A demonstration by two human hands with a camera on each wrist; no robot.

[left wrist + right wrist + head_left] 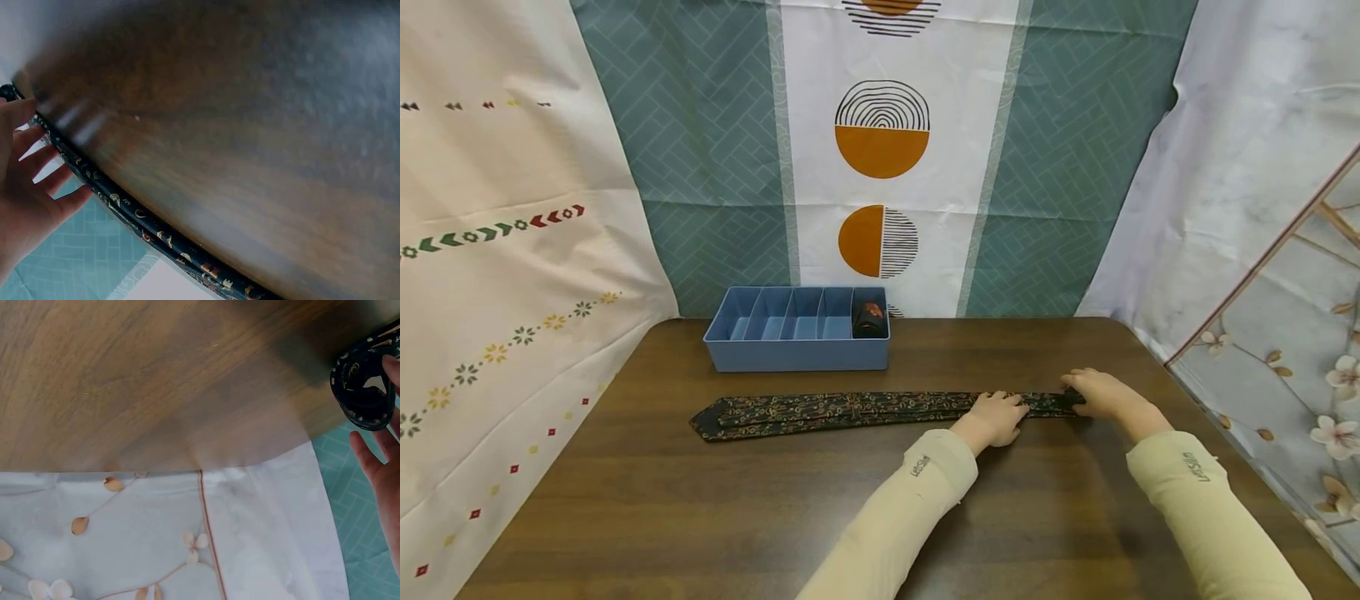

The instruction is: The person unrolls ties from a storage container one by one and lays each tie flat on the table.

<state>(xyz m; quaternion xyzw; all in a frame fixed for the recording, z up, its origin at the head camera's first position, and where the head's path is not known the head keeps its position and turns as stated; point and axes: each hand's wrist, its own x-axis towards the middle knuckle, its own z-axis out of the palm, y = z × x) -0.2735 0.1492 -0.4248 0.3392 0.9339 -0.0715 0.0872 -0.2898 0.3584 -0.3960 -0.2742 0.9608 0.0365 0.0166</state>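
Observation:
A dark patterned necktie (pixel 850 407) lies lengthwise across the table, its pointed wide end at the left. My left hand (pixel 995 418) rests on it right of its middle. In the left wrist view the fingers (pixel 53 181) are spread along the tie's edge. At the tie's right end my right hand (pixel 1103 395) holds a turned-over loop. The right wrist view shows this rolled end (pixel 351 394) as a loose coil with a hollow centre, the thumb at its side and the other fingers close below.
Behind the tie stands a blue box (pixel 797 355) with several compartments. Its rightmost compartment contains a rolled dark tie (pixel 870 320) with a reddish pattern. The brown wooden table (pixel 715 517) reaches back to hanging patterned cloths (pixel 715 167) and has a cloth along each side.

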